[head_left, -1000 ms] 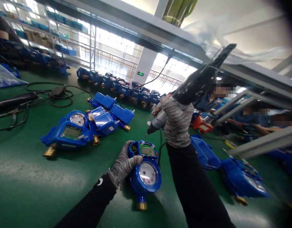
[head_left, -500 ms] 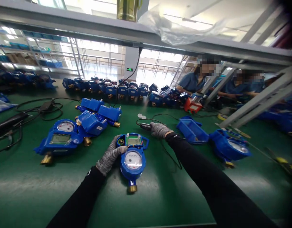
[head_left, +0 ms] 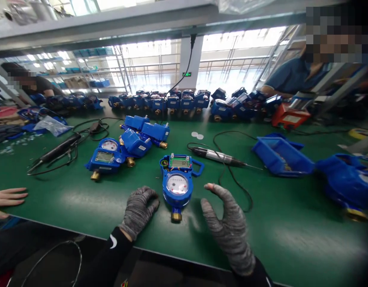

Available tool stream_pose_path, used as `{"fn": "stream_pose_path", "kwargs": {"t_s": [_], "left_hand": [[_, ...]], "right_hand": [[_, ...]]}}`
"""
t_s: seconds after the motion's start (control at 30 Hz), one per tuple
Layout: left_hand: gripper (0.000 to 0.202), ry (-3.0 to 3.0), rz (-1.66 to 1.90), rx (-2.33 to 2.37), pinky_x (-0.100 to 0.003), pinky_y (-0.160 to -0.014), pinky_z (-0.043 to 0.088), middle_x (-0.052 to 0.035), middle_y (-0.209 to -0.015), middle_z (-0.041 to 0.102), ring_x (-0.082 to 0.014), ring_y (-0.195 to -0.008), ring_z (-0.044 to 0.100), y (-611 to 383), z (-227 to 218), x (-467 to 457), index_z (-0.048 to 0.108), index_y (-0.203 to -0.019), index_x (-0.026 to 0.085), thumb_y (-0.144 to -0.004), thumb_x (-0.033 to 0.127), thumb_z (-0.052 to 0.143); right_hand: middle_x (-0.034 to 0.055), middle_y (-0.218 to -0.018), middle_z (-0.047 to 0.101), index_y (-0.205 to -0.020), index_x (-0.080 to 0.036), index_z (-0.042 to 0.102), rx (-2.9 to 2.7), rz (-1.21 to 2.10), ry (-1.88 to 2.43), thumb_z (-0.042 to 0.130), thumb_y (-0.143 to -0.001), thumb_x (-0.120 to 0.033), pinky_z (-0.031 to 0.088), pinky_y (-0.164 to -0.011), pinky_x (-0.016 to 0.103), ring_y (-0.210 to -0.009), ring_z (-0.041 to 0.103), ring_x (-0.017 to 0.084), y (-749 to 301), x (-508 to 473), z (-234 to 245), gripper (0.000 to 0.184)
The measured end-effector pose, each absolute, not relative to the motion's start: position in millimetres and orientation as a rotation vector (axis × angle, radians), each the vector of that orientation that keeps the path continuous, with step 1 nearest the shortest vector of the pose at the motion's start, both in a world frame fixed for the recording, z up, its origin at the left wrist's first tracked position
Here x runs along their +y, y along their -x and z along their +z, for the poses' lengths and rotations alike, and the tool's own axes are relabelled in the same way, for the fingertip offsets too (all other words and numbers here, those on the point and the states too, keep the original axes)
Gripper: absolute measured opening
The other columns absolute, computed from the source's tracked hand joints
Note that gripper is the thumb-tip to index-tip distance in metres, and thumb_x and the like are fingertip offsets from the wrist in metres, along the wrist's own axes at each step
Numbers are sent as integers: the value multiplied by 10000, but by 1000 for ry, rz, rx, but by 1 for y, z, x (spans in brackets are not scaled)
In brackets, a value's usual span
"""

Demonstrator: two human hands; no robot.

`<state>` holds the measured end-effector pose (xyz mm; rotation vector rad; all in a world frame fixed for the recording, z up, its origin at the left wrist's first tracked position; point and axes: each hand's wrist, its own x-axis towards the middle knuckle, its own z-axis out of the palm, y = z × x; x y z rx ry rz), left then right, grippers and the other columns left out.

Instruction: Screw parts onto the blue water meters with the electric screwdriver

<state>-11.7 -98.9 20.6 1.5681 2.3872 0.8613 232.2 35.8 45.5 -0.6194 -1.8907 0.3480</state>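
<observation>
Near edge of the green worktop (head_left: pixel 82 207): left hand (head_left: pixel 138 211) in grey knit glove rests on the surface, fingers curled loosely, holding nothing, just left of the blue water meter (head_left: pixel 178 183). Right hand (head_left: pixel 228 229), same glove, hovers just right of the meter, fingers spread and half open, thumb tip bare through the glove, gripping nothing. Meter lies flat between the two hands, not touched by either as far as visible, round dial facing up, small LCD module at its far end, brass fitting (head_left: pixel 176 216) pointing toward the person. At far left edge a co-worker's bare hand (head_left: pixel 7 197) lies flat on the worktop. Further back, right of the meter, an electric screwdriver (head_left: pixel 218 156) lies on its side with a black cable looping around it. Right of that a blue plastic bin (head_left: pixel 282 159), then another blue meter (head_left: pixel 345 183) partly blurred at the right edge. Left of centre, a cluster of blue meters (head_left: pixel 127 145) with brass ends, one dial up. Further left a second black driver (head_left: pixel 56 149) with tangled cables, and a clear plastic bag (head_left: pixel 52 125). Two small white discs (head_left: pixel 197 135) behind the centre meter. Far edge: long row of blue meters (head_left: pixel 184 101), orange device (head_left: pixel 290 116), seated people behind.
</observation>
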Motion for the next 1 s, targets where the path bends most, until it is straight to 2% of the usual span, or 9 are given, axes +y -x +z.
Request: {"fn": "stream_pose_path", "kwargs": {"t_s": [0.03,0.1,0.33,0.43,0.57,0.7,0.8,0.9,1.0], "left_hand": [[57,-1599,787,2412,-438,-982,485,-60,-1034,697,-267,-1034,627,11,23,-96,742,-961,209,-928,216,697],[87,-1617,683,2442,-399,-938,493,-62,-1000,695,-251,-991,632,13,29,-89,733,-931,191,-964,200,653],[128,-1581,485,2548,-369,-925,478,-96,-1048,707,-260,-1003,654,30,44,-59,724,-1004,159,-994,209,606],[125,-1545,419,2564,-348,-875,479,-73,-1042,721,-258,-986,670,35,47,-47,707,-1068,186,-977,229,633],[240,-1471,382,2578,-310,-797,482,-45,-998,731,-230,-910,690,38,47,-40,649,-1202,206,-965,235,637],[374,-1480,386,2579,-308,-876,498,-90,-1136,721,-229,-1010,691,41,48,-35,548,-1376,181,-1004,216,540],[291,-1577,335,2517,-343,-980,484,-112,-1221,699,-269,-1123,664,43,52,-24,643,-1272,194,-1001,243,550],[203,-1616,266,2463,-387,-975,491,-130,-1169,709,-316,-1104,667,44,58,-14,714,-1125,197,-966,259,602],[193,-1558,301,2474,-447,-965,497,-174,-1120,709,-359,-1072,669,45,60,-19,717,-1078,155,-947,226,595]], "right_hand": [[98,-1213,666,-1312,-169,575,-1893,367,628,614,-1026,-296,543,-1011,411,-1136,653,243,-229,33,38,316],[103,-1217,668,-1321,-180,568,-1898,399,652,596,-1037,-316,566,-981,458,-1122,662,262,-225,32,24,316],[80,-1168,689,-1290,-212,583,-1870,427,694,579,-1043,-350,610,-915,523,-1048,695,275,-226,36,4,282],[71,-1164,690,-1287,-220,583,-1890,451,685,566,-1046,-356,620,-906,506,-1042,698,264,-226,35,3,277],[74,-1161,692,-1281,-217,593,-1863,483,706,573,-1042,-364,613,-928,499,-1040,699,263,-226,36,0,281],[93,-1161,690,-1269,-204,600,-1827,522,722,591,-1035,-353,603,-934,527,-1040,698,278,-225,37,-2,278],[100,-1167,687,-1274,-204,598,-1819,560,719,597,-1031,-344,595,-935,563,-1050,692,288,-224,36,-4,281],[108,-1175,687,-1273,-199,603,-1816,598,716,600,-1027,-341,590,-940,578,-1064,688,291,-223,36,-4,284],[115,-1175,691,-1265,-193,614,-1761,660,720,613,-1019,-340,591,-952,560,-1062,692,283,-224,36,-1,287]]}}
